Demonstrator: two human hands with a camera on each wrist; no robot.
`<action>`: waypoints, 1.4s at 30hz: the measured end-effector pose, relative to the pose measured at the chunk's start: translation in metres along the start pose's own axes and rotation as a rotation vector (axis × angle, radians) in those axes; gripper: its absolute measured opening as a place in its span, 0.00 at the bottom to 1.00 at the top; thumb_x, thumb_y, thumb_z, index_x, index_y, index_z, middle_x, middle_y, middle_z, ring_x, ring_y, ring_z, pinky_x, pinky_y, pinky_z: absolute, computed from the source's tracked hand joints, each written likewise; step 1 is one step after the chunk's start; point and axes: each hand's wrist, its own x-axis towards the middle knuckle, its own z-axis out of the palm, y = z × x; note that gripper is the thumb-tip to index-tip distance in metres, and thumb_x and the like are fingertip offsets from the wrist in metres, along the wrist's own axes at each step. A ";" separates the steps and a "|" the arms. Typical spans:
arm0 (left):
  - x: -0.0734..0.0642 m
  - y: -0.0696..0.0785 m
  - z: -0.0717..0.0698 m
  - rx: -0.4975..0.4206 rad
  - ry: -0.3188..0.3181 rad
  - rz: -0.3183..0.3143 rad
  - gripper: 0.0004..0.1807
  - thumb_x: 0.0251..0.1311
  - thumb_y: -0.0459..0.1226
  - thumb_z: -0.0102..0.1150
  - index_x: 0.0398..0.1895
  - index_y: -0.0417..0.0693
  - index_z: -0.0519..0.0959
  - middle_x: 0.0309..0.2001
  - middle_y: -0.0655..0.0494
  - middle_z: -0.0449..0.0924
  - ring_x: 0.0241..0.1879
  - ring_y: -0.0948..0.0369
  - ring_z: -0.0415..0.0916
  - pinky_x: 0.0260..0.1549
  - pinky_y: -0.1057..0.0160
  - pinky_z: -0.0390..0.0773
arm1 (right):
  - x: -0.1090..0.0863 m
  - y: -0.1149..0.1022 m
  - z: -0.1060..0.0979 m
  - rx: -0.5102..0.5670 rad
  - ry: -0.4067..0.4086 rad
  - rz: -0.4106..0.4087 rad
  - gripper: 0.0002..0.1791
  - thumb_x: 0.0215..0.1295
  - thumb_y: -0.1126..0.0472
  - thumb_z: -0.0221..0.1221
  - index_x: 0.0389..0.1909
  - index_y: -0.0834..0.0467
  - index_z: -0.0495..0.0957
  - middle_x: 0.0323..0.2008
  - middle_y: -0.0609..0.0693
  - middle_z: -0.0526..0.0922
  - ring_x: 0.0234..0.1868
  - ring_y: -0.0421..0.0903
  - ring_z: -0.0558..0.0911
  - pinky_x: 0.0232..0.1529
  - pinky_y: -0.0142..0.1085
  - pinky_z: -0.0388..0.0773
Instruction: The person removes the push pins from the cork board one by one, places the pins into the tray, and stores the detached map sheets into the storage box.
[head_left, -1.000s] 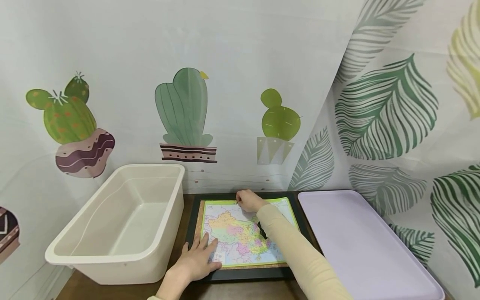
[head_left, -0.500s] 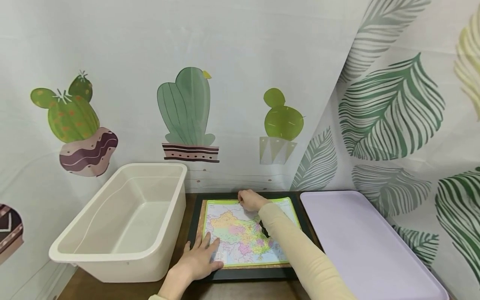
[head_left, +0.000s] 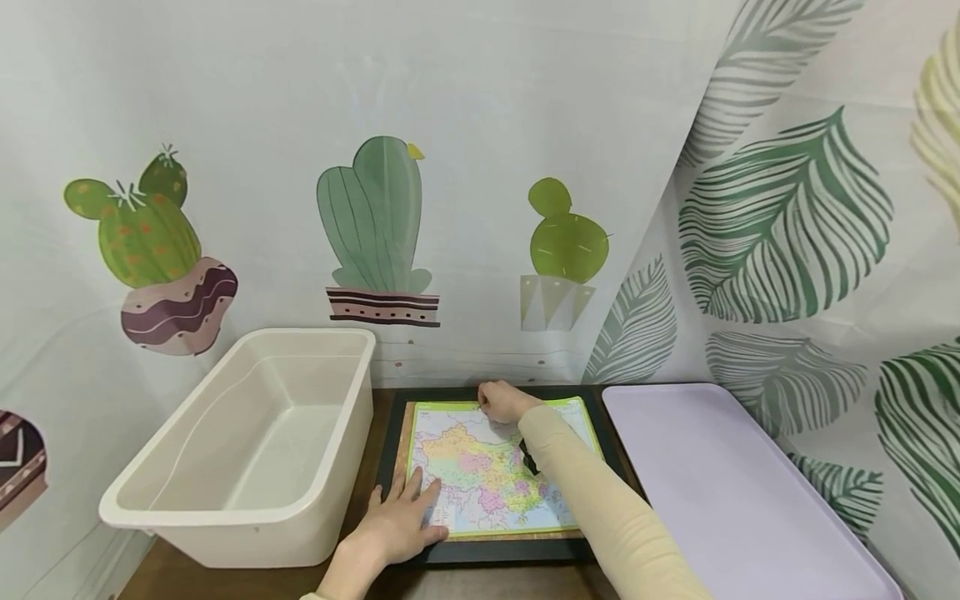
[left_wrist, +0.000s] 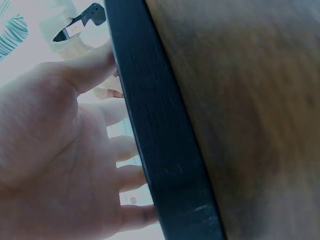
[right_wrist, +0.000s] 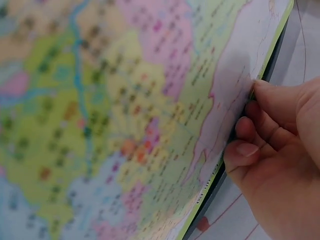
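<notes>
A colourful map (head_left: 480,467) with a lime-green border lies on a cork board (head_left: 403,425) in a black frame (head_left: 517,550). My left hand (head_left: 397,517) rests over the left front corner, fingers spread onto the map and thumb along its near edge. In the left wrist view, its fingertips are hidden behind the frame (left_wrist: 160,120). My right hand (head_left: 504,402) reaches across to the map's far edge. Its thumb and curled fingers (right_wrist: 245,152) pinch at that green edge in the right wrist view; anything small between the tips is hidden.
A deep cream plastic tub (head_left: 315,500) stands left of the board. To the right lies a flat lilac tray (head_left: 735,492). All sit on a brown wooden table (head_left: 187,579), against a printed curtain (head_left: 480,208) at the back. A black wrist camera (head_left: 528,458) hangs under my right sleeve.
The view has shifted slightly, so everything sits a little farther right than a second ago. Both hands keep their places on the map and frame.
</notes>
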 end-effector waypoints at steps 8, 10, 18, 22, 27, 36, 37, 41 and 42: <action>0.000 0.000 -0.001 -0.001 -0.003 0.001 0.40 0.62 0.58 0.57 0.72 0.46 0.65 0.73 0.36 0.53 0.71 0.34 0.45 0.59 0.25 0.47 | 0.001 0.000 -0.002 0.008 -0.019 0.021 0.07 0.77 0.63 0.48 0.37 0.55 0.73 0.29 0.48 0.72 0.27 0.42 0.69 0.30 0.38 0.67; 0.000 0.000 -0.001 -0.002 -0.005 0.000 0.40 0.62 0.58 0.57 0.72 0.46 0.66 0.73 0.36 0.53 0.71 0.34 0.45 0.59 0.25 0.47 | 0.001 -0.001 -0.003 0.019 -0.026 0.026 0.08 0.77 0.63 0.48 0.37 0.56 0.73 0.28 0.49 0.72 0.26 0.42 0.68 0.29 0.38 0.66; 0.001 -0.001 0.000 0.007 -0.003 0.001 0.40 0.62 0.59 0.57 0.72 0.47 0.65 0.73 0.36 0.53 0.72 0.35 0.46 0.60 0.26 0.47 | 0.002 0.002 -0.003 0.060 -0.035 0.029 0.09 0.78 0.63 0.47 0.35 0.55 0.73 0.28 0.48 0.72 0.24 0.42 0.68 0.27 0.36 0.66; 0.002 -0.001 0.001 0.016 -0.002 0.002 0.40 0.62 0.59 0.56 0.72 0.47 0.65 0.73 0.37 0.53 0.72 0.35 0.46 0.59 0.26 0.48 | 0.003 0.004 -0.003 0.105 -0.041 0.034 0.10 0.78 0.62 0.46 0.34 0.55 0.72 0.27 0.48 0.72 0.23 0.42 0.66 0.26 0.36 0.66; 0.000 0.000 0.000 0.016 -0.003 0.004 0.40 0.62 0.59 0.56 0.72 0.47 0.65 0.73 0.37 0.53 0.72 0.35 0.46 0.59 0.26 0.48 | 0.004 0.003 -0.004 0.148 -0.039 0.040 0.11 0.78 0.62 0.45 0.34 0.57 0.72 0.27 0.49 0.70 0.23 0.43 0.65 0.26 0.36 0.65; 0.001 0.000 -0.001 0.019 -0.011 -0.001 0.40 0.62 0.59 0.56 0.72 0.48 0.65 0.73 0.37 0.53 0.72 0.36 0.45 0.60 0.26 0.49 | 0.004 0.005 -0.005 0.155 -0.042 0.041 0.11 0.78 0.62 0.46 0.37 0.59 0.74 0.28 0.49 0.72 0.24 0.43 0.66 0.28 0.36 0.65; 0.001 0.000 -0.001 0.019 -0.012 -0.002 0.40 0.62 0.59 0.56 0.72 0.48 0.65 0.73 0.37 0.53 0.72 0.36 0.45 0.60 0.26 0.48 | 0.004 0.005 -0.005 0.152 -0.043 0.035 0.11 0.78 0.62 0.45 0.36 0.59 0.74 0.28 0.49 0.72 0.24 0.43 0.66 0.28 0.36 0.65; 0.001 -0.001 -0.001 0.016 -0.011 0.000 0.40 0.62 0.59 0.56 0.72 0.48 0.65 0.73 0.37 0.53 0.72 0.35 0.45 0.60 0.26 0.48 | 0.004 0.006 -0.007 0.154 -0.053 0.022 0.12 0.79 0.62 0.45 0.36 0.59 0.74 0.27 0.49 0.71 0.24 0.42 0.65 0.29 0.36 0.64; 0.001 -0.001 -0.001 0.016 -0.010 0.000 0.40 0.62 0.59 0.56 0.72 0.48 0.65 0.73 0.37 0.53 0.72 0.35 0.45 0.60 0.26 0.48 | 0.004 0.006 -0.007 0.156 -0.057 0.019 0.12 0.79 0.62 0.44 0.36 0.59 0.74 0.27 0.48 0.70 0.23 0.43 0.65 0.29 0.36 0.64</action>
